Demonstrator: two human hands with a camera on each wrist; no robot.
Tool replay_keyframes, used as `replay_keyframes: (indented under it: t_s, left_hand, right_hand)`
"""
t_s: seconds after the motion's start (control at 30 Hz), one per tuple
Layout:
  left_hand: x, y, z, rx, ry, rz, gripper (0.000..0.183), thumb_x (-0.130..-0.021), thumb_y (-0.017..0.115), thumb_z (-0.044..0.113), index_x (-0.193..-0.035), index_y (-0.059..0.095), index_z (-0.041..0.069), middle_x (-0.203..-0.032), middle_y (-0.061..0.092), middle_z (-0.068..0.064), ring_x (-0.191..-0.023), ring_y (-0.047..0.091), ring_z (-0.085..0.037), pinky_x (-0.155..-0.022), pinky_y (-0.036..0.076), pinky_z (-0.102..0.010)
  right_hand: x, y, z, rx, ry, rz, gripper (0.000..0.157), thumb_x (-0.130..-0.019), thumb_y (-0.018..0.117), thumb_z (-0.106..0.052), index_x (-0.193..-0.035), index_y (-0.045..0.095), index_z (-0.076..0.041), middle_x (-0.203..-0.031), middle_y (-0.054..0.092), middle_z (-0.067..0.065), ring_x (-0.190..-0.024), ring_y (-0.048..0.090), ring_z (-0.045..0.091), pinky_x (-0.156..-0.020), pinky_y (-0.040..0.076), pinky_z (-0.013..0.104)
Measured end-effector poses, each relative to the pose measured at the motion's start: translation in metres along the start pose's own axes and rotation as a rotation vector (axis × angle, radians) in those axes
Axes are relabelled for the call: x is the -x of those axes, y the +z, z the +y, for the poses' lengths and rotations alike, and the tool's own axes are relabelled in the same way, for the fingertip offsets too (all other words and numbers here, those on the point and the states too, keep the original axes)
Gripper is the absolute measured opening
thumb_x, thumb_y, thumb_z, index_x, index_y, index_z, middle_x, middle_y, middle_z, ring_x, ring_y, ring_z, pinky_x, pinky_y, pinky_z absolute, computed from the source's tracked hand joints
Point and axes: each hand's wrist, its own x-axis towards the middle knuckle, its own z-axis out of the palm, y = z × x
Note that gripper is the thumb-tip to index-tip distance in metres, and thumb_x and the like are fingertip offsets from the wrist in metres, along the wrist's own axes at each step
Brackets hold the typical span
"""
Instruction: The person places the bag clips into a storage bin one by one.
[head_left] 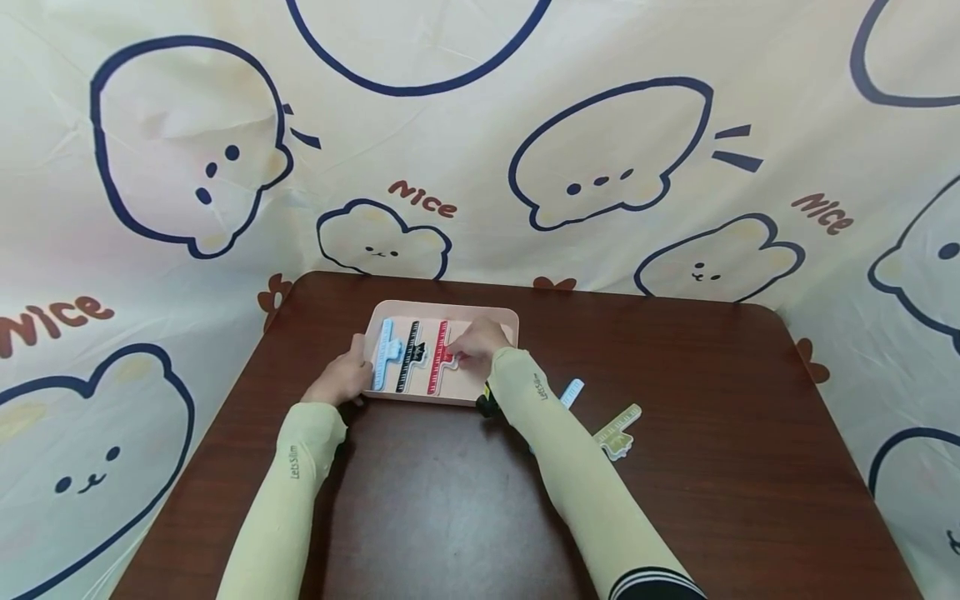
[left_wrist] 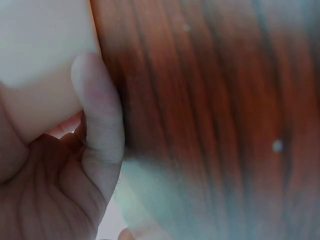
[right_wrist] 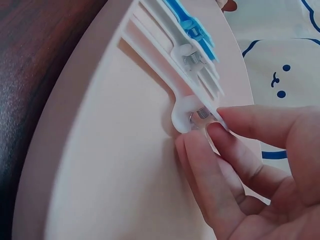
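A pale pink tray (head_left: 472,385) lies near the far edge of the table. My left hand (head_left: 341,375) grips its left rim; in the left wrist view the thumb (left_wrist: 97,105) presses against the tray's wall (left_wrist: 47,112). Inside, a blue ruler clip (head_left: 383,360), a black ruler clip (head_left: 407,362) and a red ruler clip (head_left: 437,367) stand side by side. My right hand (head_left: 482,337) is over the tray and pinches the red clip at its spring end. The right wrist view shows this clip's white underside (right_wrist: 162,70) and metal spring between thumb and fingers.
On the brown table (head_left: 750,433), right of the tray, lie a light blue clip (head_left: 572,392) and a yellow-green clip (head_left: 618,432), partly behind my right forearm. A cloth with cartoon drawings (head_left: 480,150) hangs behind and beside the table.
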Motion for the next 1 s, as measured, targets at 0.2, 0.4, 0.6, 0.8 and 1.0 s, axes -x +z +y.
replay_keyframes:
  t_s: [0.2,0.4,0.6,0.8,1.0]
  left_hand:
    - [0.001,-0.001,0.0,0.002,-0.002,-0.003,0.061,-0.106,0.029,0.019,-0.159,0.004,0.005,-0.124,0.053,-0.033,-0.067,0.064,-0.028,-0.066,0.051,-0.036]
    - [0.001,-0.001,0.001,-0.002,0.002,0.005,0.059,-0.105,0.029,0.018,-0.158,0.006,0.005,-0.122,0.053,-0.033,-0.066,0.064,-0.028,-0.065,0.051,-0.036]
    - [0.001,-0.001,0.001,-0.008,0.002,0.009,0.059,-0.105,0.028,0.017,-0.158,0.007,0.004,-0.121,0.054,-0.034,-0.065,0.064,-0.027,-0.064,0.051,-0.036]
    - [0.002,-0.001,0.001,-0.013,0.001,0.009,0.062,-0.105,0.028,0.018,-0.16,0.003,0.004,-0.125,0.053,-0.035,-0.064,0.065,-0.027,-0.065,0.051,-0.036]
    - [0.001,-0.001,0.0,-0.005,0.004,0.01,0.062,-0.105,0.028,0.018,-0.16,0.003,0.004,-0.127,0.052,-0.035,-0.065,0.065,-0.027,-0.065,0.051,-0.036]
  right_hand:
    - [-0.006,0.003,0.0,0.028,0.018,0.001,0.019,-0.089,0.081,-0.024,-0.084,0.077,-0.006,-0.065,0.067,0.003,-0.061,0.064,0.014,-0.071,0.046,0.026]
    - [-0.007,0.004,-0.002,0.041,0.023,-0.006,0.018,-0.09,0.08,-0.022,-0.089,0.076,-0.004,-0.062,0.066,0.002,-0.058,0.064,0.013,-0.067,0.047,0.025]
    - [-0.004,0.003,-0.002,0.056,0.024,-0.006,0.019,-0.09,0.079,-0.022,-0.083,0.074,-0.005,-0.059,0.064,0.001,-0.056,0.063,0.013,-0.068,0.047,0.025]
    - [-0.009,0.004,0.0,0.068,0.023,-0.021,0.02,-0.091,0.079,-0.023,-0.083,0.074,-0.005,-0.061,0.065,0.001,-0.057,0.065,0.012,-0.067,0.047,0.024]
    - [-0.012,0.006,0.0,0.074,0.023,-0.027,0.021,-0.091,0.079,-0.024,-0.083,0.074,-0.005,-0.062,0.067,0.002,-0.057,0.066,0.012,-0.065,0.047,0.023]
